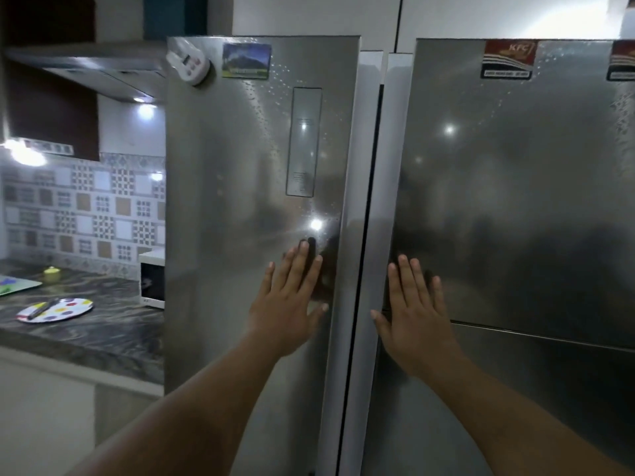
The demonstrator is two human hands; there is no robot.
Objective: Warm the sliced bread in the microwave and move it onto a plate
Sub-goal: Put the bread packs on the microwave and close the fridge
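Both bare forearms reach up from 6 o'clock. Left hand [288, 300] lies flat, fingers straight, against the left brushed-steel fridge door [240, 201]; right hand [415, 310] does the same on the right steel fridge door [515, 201], near the centre seam. Neither hand grips anything.

Sliced bread isn't in view; probably inside the fridge, but I can't tell. White microwave [152, 281] sits at 9 o'clock, half hidden behind the fridge edge, door seemingly shut. Round white plate with coloured dots [74, 308] rests on the dark marbled countertop [103, 331] at 8 o'clock, with a dark utensil [43, 309] lying across it.

Progress: very early. Nothing fetched, nothing warmed, nothing plated. Left to do: get bread, microwave it, move it onto the plate.
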